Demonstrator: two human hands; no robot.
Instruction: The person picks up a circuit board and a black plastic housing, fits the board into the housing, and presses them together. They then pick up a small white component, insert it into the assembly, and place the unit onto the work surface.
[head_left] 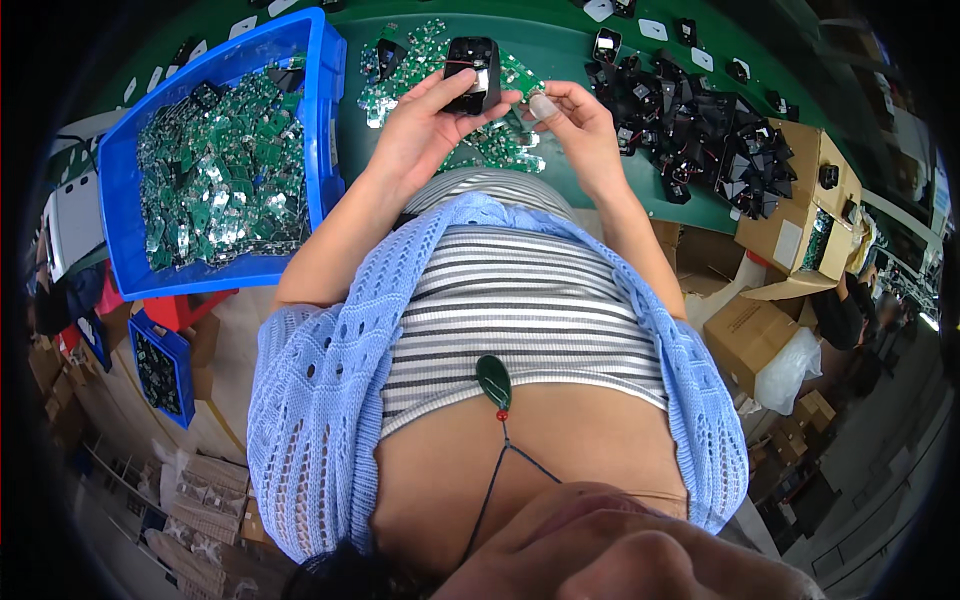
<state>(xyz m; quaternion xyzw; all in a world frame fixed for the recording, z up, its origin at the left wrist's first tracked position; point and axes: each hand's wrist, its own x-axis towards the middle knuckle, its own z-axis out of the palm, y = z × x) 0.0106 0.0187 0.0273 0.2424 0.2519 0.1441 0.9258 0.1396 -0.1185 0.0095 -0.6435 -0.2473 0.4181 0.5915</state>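
Head view shows my left hand (425, 125) with fingers clamped around a small black housing (472, 72) above the green table (560, 45). My right hand (580, 125) pinches its fingertips together just beside it; what they hold is too small to tell. Left of my fingers sits a blue bin (325, 110) of green circuit boards (220, 175); right, black parts (700, 125) and brown cardboard boxes (800, 215).

To your right, an open brown cardboard box (800, 215) with a pale rectangular label sits at the green surface (560, 45) edge; below it, a closed brown cardboard carton (745, 335) beside a clear plastic bag (790, 365).
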